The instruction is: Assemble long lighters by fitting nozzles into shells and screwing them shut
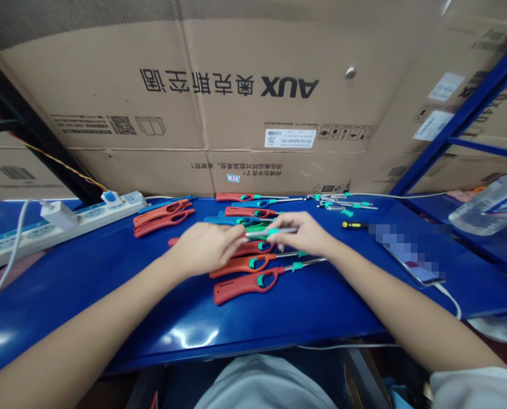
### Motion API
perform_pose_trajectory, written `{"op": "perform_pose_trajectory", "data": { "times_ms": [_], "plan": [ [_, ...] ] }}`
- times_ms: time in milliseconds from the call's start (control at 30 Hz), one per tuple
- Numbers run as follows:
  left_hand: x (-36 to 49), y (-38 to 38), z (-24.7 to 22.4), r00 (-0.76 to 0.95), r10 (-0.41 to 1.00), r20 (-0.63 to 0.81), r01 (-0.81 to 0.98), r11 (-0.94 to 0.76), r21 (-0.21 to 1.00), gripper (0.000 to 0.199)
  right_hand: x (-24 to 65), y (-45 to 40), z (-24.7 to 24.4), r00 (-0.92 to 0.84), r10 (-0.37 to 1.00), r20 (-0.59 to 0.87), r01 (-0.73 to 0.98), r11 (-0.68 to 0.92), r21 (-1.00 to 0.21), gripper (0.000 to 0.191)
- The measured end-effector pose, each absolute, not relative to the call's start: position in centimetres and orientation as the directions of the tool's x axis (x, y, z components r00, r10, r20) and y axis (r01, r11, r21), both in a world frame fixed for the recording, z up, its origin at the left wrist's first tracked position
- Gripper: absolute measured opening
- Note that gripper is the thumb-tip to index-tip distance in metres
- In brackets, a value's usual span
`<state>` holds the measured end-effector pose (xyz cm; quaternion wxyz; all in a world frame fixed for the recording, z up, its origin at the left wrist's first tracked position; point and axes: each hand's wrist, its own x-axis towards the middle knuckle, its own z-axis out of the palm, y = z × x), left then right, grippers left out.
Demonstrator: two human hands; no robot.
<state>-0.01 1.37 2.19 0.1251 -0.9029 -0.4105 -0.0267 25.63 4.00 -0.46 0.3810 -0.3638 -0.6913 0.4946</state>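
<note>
My left hand (210, 247) is closed, its fingertips pinching the left end of a metal lighter tube (259, 233) with a green piece on it. My right hand (305, 232) is closed round the same tube farther right, with thumb and fingers near the green piece. Below and behind both hands lie several long-nosed gas lighters in a column. The nearest is a red lighter (240, 287) with a green trigger, and an orange lighter (231, 266) lies just beyond it. My hands partly cover the middle ones. A pile of loose metal tubes (342, 203) with green pieces lies at the back.
On the blue table (159, 312), red lighter handles (163, 218) lie at left near a white power strip (27, 240). A yellow-and-black screwdriver (355, 225) and a phone (406, 255) with a white cable lie at right. A clear plastic bottle (483, 207) lies beyond. Cardboard (219, 125) walls the back.
</note>
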Motion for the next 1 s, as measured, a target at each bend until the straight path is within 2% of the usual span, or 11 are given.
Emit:
{"op": "perform_pose_trajectory", "data": {
  "times_ms": [67, 233, 467, 633, 700, 733, 767, 800, 900, 1000],
  "plan": [
    [0.4, 1.2, 1.9, 0.687, 0.712, 0.143, 0.725, -0.661, -0.194, 0.032, 25.3, 3.6, -0.4, -0.5, 0.856, 0.129, 0.178, 0.247, -0.952, 0.034],
    [0.7, 1.2, 1.9, 0.667, 0.723, 0.179, 0.744, -0.636, -0.204, 0.037, 25.3, 3.9, -0.1, -0.485, 0.849, 0.21, 0.214, 0.348, -0.913, 0.032],
    [0.4, 1.3, 1.9, 0.672, 0.723, 0.159, 0.74, -0.649, -0.176, 0.038, 26.1, 3.8, -0.6, -0.589, 0.793, 0.156, 0.191, 0.324, -0.927, 0.034],
    [0.4, 2.3, 2.6, 0.669, 0.725, 0.165, 0.739, -0.672, -0.043, 0.036, 27.2, 6.5, 0.2, -0.62, 0.762, 0.189, 0.234, 0.41, -0.882, 0.039],
    [0.9, 3.4, 3.1, 0.66, 0.726, 0.194, 0.739, -0.673, 0.002, 0.035, 27.9, 9.2, 0.9, -0.524, 0.818, 0.238, 0.345, 0.459, -0.819, 0.049],
    [1.2, 4.1, 3.4, 0.658, 0.724, 0.208, 0.739, -0.674, 0.007, 0.035, 28.1, 10.7, 1.3, -0.468, 0.851, 0.238, 0.479, 0.471, -0.741, 0.05],
    [1.7, 4.9, 3.6, 0.661, 0.719, 0.215, 0.736, -0.677, 0.0, 0.034, 28.3, 12.3, 1.5, -0.446, 0.868, 0.22, 0.637, 0.48, -0.603, 0.047],
    [2.3, 5.7, 3.7, 0.664, 0.715, 0.217, 0.735, -0.678, -0.015, 0.034, 28.4, 13.7, 1.7, -0.444, 0.872, 0.205, 0.69, 0.479, -0.543, 0.038],
    [4.0, 8.3, 3.5, 0.676, 0.714, 0.182, 0.729, -0.685, -0.021, 0.038, 28.1, 16.7, 1.5, -0.49, 0.859, 0.147, 0.753, 0.503, -0.424, 0.017],
    [5.2, 10.3, 2.6, 0.675, 0.713, 0.19, 0.729, -0.685, -0.02, 0.04, 27.4, 17.7, 0.7, -0.532, 0.839, 0.112, 0.784, 0.538, -0.309, 0.012]
  ]
}}
